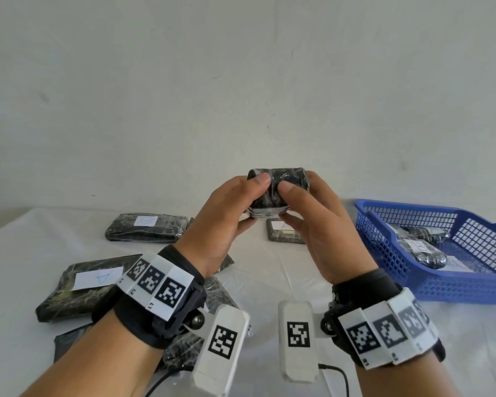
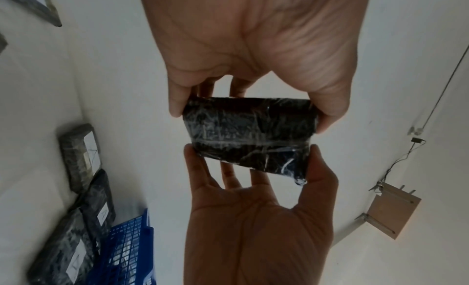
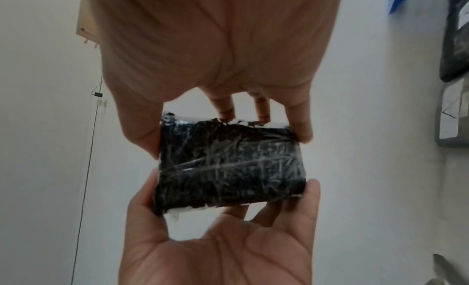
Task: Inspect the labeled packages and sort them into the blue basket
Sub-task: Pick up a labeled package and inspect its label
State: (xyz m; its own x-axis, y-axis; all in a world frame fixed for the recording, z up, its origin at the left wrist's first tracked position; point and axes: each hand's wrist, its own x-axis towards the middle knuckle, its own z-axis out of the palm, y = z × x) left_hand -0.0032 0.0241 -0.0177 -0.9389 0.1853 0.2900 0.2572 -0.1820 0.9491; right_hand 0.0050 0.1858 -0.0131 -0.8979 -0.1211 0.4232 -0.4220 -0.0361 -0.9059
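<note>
While both hands [image 1: 272, 213] grip a black package [image 1: 278, 186], raised above table [image 1: 284, 282], blue basket [image 1: 430, 285] right

held package [image 1: 278, 193]: black, wrapped in glossy, creased clear film
blue basket [image 1: 430, 287]: smooth plastic lattice
table cover [image 1: 269, 282]: white, matt cloth
package labels [image 1: 98, 277]: matt white paper

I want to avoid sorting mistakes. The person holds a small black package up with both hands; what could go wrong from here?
1. No label shows on the held package in any view, so it may be sorted without being read.
2. Only fingertips of the left hand and right hand pinch its glossy wrap; it might slip onto the table.
3. The blue basket already holds packages, so a careless drop could cover their labels.
</note>
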